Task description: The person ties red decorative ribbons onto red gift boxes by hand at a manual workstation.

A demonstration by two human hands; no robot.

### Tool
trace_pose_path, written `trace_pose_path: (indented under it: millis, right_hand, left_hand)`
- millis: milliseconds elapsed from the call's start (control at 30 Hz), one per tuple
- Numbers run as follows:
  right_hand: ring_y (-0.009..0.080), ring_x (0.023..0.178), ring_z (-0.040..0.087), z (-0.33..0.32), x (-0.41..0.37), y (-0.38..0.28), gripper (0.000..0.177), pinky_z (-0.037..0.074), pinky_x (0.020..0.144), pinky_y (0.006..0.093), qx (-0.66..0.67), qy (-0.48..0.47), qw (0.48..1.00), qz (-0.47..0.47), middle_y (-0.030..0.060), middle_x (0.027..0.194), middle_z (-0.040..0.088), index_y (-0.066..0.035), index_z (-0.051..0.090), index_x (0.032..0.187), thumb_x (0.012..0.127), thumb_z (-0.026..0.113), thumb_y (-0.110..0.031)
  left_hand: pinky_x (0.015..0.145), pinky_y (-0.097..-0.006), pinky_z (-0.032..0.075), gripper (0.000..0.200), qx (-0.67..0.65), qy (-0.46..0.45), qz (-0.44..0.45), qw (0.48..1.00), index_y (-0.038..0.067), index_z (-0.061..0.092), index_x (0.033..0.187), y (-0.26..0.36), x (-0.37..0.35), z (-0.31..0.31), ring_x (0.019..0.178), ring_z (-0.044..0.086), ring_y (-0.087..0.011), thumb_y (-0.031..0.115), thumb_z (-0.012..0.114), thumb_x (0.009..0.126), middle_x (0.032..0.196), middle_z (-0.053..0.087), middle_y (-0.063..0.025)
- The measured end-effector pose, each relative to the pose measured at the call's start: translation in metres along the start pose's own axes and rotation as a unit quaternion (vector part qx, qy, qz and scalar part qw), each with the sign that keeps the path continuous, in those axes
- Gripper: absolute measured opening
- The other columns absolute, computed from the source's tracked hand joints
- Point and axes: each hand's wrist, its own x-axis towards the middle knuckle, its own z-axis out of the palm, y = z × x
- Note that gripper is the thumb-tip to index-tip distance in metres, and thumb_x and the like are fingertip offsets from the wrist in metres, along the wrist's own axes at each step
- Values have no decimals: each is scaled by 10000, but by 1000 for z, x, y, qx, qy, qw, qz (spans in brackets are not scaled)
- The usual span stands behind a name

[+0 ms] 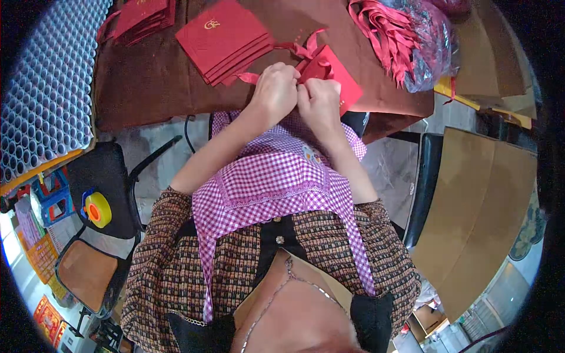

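Observation:
A red card or flat gift bag (347, 82) lies at the table's near edge, partly hidden by my hands. My left hand (275, 91) is closed, fingertips pinching a red ribbon (248, 77) whose end sticks out on the left. Beside it, my right hand (321, 101) is a fist on the card's near side, closed on the ribbon too. A ribbon loop (311, 46) rises beyond the fingers. Just left of the hands sits a fanned stack of red cards or bags (223, 38) with a gold emblem.
Another red stack (144, 20) lies at the back left. A bundle of red ribbons (388, 38) rests by a clear plastic bag (432, 50) on the right. A rack of tubes (47, 82) stands left. Yellow tape (97, 209) sits on a black chair (97, 176); cardboard (477, 217) is right.

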Motion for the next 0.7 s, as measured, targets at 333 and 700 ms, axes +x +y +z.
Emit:
trace_pose_path:
  millis: [333,700]
  right_hand:
    - [276,656,541,-5,-2,-2,132,346,709,407,-55,4,996,-68,116,623,517,-42,510,658,743,601,-84]
    - [302,639,574,4,-7,12,196,360,712,423,12,-33,999,42,135,616,570,-31,543,610,764,598,-139]
  left_hand:
    - [774,-428,486,121,0,5,22,1000,-16,634,827,2,0,3,841,605,-357,20,527,784,847,622,-195]
    - [776,-345,508,270,-55,-141,-64,986,-29,616,1048,-17,5,-10,866,647,-232,61,593,794,958,655,-168]
